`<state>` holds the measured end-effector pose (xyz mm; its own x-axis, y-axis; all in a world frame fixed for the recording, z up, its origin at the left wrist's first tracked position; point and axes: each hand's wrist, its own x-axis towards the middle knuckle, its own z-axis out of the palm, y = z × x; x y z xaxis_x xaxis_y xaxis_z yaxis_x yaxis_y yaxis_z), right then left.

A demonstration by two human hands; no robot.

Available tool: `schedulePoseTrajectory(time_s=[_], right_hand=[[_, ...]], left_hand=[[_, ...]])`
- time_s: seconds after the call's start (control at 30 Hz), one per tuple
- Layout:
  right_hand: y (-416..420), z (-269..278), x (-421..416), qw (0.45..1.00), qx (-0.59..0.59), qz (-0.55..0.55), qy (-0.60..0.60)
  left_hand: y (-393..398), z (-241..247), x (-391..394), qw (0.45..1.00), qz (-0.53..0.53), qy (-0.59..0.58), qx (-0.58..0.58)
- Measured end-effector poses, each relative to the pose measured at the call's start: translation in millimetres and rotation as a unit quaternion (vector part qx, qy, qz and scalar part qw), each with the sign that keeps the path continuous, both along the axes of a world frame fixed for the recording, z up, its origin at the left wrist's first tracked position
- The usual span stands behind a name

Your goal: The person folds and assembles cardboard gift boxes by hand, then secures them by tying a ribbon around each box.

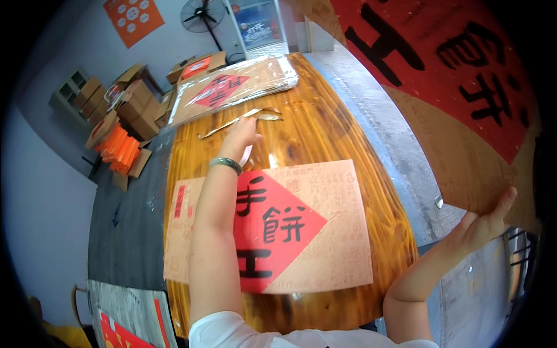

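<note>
On the wooden table lies a flat brown printed paper sheet [335, 243] with a red diamond and black brushed characters. My left forearm crosses over it. Beyond the sheet, my left hand [244, 132] is at some thin pale strips [270, 116]; its fingertips are hidden, so a grip on them cannot be told. A short pinkish strip [246, 155] shows just below that hand. At the right, my right hand [485, 228] holds up a similar brown sheet [474, 182] by its lower edge, thumb on the near face. Its right part runs into the dark rim.
A plastic-wrapped stack of similar sheets [261, 76] sits at the far end of the wooden table [300, 126]. On the left, a dark surface [130, 235] adjoins it, with cartons [137, 104] and orange packs [119, 150] beyond. A fan [202, 15] and glass-door fridge [256, 26] stand behind.
</note>
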<state>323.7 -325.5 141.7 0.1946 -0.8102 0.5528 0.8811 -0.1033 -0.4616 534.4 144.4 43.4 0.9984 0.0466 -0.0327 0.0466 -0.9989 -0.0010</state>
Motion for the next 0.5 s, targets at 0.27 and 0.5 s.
schedulePoseTrajectory(time_s=[0.27,0.5], right_hand=[[-1,-6,1,0.994,0.023,-0.093,0.06],[-5,-12,7,0.988,-0.035,-0.118,0.096]], left_hand=[[22,-31,48,0.987,0.151,-0.053,-0.013],[50,-48,60,0.983,0.18,-0.013,-0.035]])
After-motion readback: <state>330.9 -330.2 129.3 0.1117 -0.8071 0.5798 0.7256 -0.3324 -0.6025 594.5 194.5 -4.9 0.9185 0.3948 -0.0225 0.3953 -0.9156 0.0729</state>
